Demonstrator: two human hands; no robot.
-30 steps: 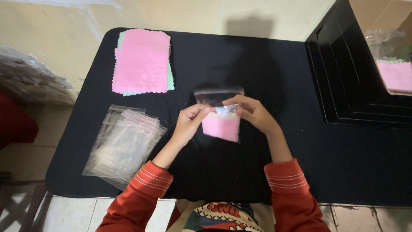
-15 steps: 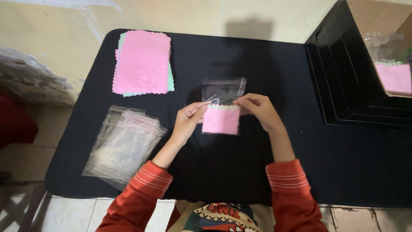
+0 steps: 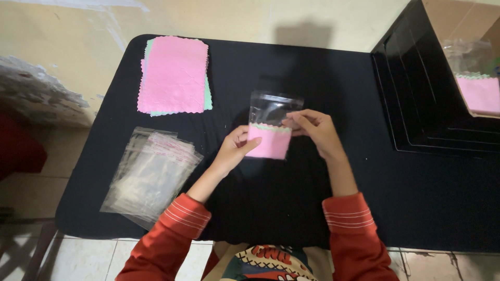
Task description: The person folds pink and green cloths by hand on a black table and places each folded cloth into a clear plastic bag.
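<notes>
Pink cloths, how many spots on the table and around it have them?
3. A stack of pink cloths lies at the table's far left, more may hide underneath. One sits in the bag held by both hands. One is in the box at right.

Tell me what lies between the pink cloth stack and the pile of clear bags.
Nothing: in the head view, only bare black table separates the pink cloth stack from the pile of clear bags.

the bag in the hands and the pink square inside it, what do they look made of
The bag looks like thin clear plastic film: see-through, glossy, catching glare. The pink square looks like soft matte cloth, perhaps microfibre, with a zigzag-cut edge and a green layer showing at its top. The left hand and right hand pinch the bag.
</notes>
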